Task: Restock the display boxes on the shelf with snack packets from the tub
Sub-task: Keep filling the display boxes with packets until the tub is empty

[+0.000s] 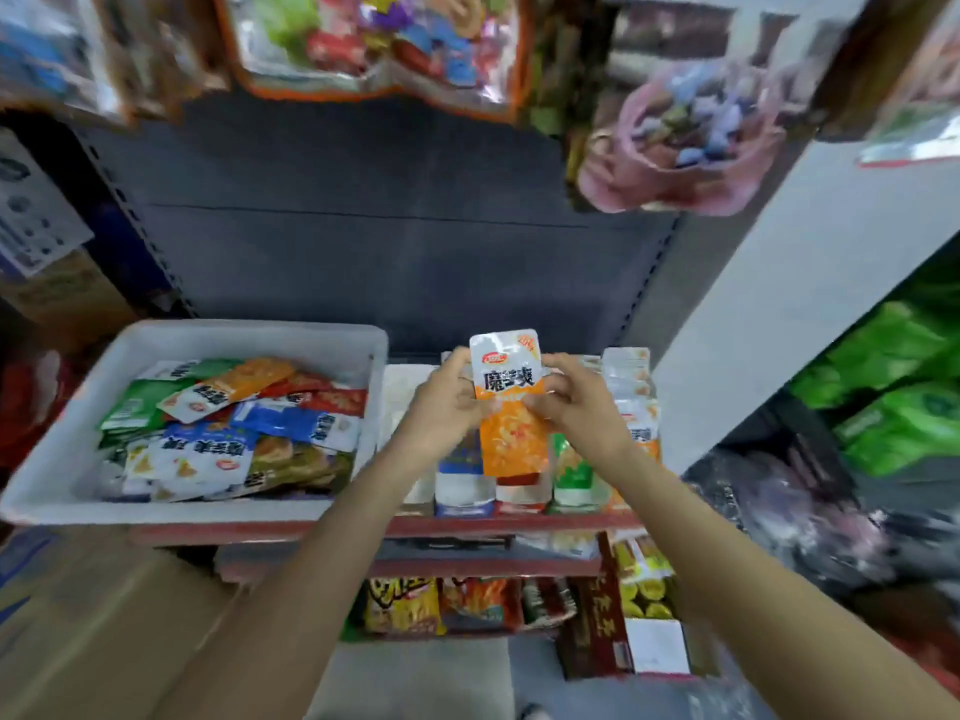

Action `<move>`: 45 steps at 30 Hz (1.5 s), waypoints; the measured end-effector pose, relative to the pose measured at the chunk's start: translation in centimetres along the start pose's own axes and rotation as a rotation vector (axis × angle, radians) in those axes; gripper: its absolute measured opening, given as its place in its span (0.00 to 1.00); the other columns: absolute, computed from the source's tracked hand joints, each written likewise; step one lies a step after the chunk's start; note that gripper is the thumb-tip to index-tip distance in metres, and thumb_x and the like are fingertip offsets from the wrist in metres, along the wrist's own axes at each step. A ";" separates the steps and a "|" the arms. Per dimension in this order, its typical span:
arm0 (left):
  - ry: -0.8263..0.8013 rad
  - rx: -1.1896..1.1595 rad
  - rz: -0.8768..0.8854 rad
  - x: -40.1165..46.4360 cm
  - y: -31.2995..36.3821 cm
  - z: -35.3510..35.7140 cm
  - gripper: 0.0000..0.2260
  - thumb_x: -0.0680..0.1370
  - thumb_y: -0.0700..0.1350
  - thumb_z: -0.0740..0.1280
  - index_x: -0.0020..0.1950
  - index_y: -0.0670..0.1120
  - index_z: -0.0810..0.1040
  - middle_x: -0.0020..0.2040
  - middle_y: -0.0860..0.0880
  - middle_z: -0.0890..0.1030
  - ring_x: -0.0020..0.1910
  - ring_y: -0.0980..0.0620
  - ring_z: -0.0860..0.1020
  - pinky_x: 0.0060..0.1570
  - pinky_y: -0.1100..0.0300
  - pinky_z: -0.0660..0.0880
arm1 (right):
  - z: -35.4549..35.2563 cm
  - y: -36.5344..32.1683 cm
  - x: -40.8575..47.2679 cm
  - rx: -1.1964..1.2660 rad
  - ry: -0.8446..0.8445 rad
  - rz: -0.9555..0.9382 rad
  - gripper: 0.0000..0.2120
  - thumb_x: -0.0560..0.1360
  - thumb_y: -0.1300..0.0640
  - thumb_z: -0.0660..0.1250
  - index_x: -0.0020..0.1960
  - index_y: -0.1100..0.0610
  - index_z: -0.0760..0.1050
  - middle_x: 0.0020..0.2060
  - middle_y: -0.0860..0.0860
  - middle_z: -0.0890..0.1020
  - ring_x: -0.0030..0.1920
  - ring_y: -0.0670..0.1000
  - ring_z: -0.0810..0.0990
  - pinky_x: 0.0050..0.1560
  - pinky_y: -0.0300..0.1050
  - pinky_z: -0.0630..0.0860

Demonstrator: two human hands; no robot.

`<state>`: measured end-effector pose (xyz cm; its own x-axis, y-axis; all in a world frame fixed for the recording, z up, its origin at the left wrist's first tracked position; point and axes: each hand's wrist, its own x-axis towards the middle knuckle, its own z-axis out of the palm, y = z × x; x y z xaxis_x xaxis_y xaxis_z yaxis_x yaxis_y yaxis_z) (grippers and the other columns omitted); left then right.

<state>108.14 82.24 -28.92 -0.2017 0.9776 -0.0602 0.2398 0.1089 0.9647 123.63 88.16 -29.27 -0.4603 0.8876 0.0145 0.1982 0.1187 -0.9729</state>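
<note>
An orange and white snack packet (511,407) stands upright above the display boxes, held from both sides. My left hand (447,402) pinches its left edge and my right hand (576,402) pinches its right edge. Below them a row of display boxes sits on the shelf: a blue one (464,485), a red one (519,498), a green one (576,480) and an orange one (644,407) at the right with packets standing in it. The white tub (62,433) on the left of the shelf holds several mixed packets (228,428).
The red-edged shelf (519,524) has a grey back panel. Bags of sweets (379,44) hang above. Lower shelves carry more snack bags (405,605). A cardboard box (104,615) sits at lower left, green packs (893,402) at right.
</note>
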 end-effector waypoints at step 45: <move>0.071 0.860 0.155 6.5 -1.0 19.3 0.14 0.76 0.42 0.68 0.62 0.47 0.74 0.61 0.47 0.72 0.61 0.49 0.71 0.57 0.58 0.71 | -15.1 11.2 -0.1 -0.656 0.058 0.133 0.21 0.75 0.61 0.67 0.66 0.53 0.66 0.59 0.56 0.70 0.55 0.56 0.76 0.53 0.50 0.78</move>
<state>124.94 91.94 -35.28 -0.1591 0.9823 0.0989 0.8967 0.1018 0.4309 138.99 96.08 -36.64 -0.3518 0.9338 -0.0652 0.7435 0.2365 -0.6255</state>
